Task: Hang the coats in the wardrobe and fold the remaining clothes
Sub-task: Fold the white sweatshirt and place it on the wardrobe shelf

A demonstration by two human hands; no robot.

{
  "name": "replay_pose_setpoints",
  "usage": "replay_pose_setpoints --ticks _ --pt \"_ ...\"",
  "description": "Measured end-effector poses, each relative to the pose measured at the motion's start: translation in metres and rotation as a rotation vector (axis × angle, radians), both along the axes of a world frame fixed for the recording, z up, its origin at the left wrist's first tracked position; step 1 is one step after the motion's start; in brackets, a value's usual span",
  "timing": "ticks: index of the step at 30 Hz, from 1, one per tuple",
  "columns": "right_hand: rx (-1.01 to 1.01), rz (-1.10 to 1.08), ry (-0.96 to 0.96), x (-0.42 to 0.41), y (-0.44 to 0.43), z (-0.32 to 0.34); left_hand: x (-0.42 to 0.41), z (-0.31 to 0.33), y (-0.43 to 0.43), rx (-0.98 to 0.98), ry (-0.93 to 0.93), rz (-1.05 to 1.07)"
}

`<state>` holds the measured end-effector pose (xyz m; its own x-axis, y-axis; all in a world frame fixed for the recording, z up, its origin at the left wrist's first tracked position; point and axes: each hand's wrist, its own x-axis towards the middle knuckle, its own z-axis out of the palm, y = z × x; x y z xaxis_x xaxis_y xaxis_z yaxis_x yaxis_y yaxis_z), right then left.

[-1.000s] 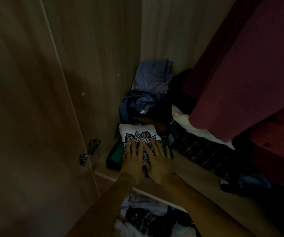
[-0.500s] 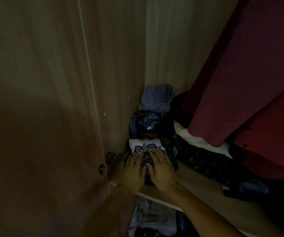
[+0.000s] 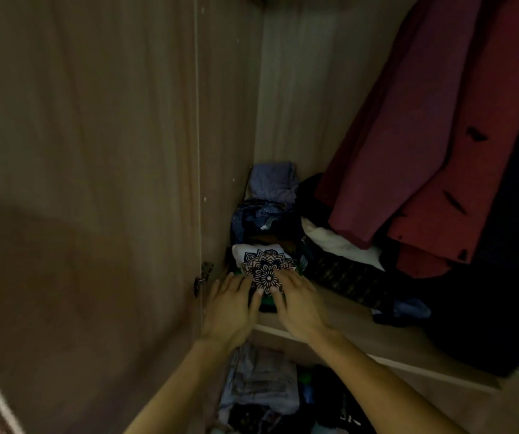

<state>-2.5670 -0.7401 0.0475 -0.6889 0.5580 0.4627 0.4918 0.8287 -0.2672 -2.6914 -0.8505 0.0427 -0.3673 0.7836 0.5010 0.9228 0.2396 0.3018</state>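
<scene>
Fingertips [image 3: 285, 279] seemingly resting on folded shirt [image 3: 247, 250]

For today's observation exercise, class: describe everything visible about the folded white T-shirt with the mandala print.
The folded white T-shirt looks like soft cotton, its dark mandala print facing up. It lies flat on a green garment on the wardrobe shelf, by the left wall. The left hand and right hand rest straight fingers on its near edge.

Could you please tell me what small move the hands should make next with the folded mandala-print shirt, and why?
Probably lift both hands away: the left hand and right hand lie flat on the folded shirt, which sits level atop a green garment on the shelf, so placing looks done.
</scene>
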Motion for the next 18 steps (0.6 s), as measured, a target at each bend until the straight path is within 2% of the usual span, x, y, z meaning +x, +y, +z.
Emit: replay_pose_setpoints --ticks 5,9,13,18 --pt "0.013 0.019 0.025 0.026 -0.043 0.026 0.028 0.022 -0.049 0.06 0.0 -0.023" --pt "0.053 0.059 0.018 0.053 -0.086 0.038 0.057 0.03 -0.088 -0.01 0.032 0.031" --pt "0.004 0.081 0.009 0.079 -0.129 0.044 0.084 0.033 -0.135 -0.045 0.111 0.06" --pt "-0.037 0.137 0.055 0.092 -0.186 0.049 0.108 0.056 -0.205 -0.026 0.039 0.093"
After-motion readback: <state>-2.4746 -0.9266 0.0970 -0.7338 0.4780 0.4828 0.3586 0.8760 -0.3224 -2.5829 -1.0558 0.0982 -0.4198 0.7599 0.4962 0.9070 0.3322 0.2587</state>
